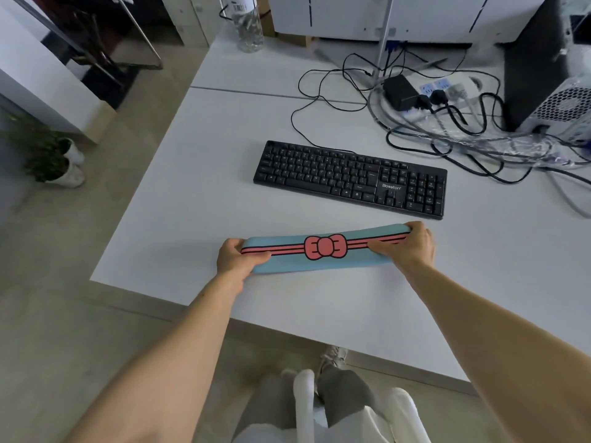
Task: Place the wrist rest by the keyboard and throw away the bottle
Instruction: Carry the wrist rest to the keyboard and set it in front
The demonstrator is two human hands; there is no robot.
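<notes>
even, diffuse daylight; bright, no hard glare on white desk (198, 199). faint soft shadows under keyboard (350, 179) and wrist rest (323, 251). strong wide-angle bowing at frame edges. sharp at centre, slightly soft toward bottle (247, 25) and corners. dim upper left.

Potted plants (56, 161), cables (425, 123), power strip (447, 87)

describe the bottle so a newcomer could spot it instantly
Start at the black keyboard mid-desk, then look to the white desk's far left corner. The bottle stands upright there, alone: clear plastic with a white label, its top cut off by the frame.
</notes>
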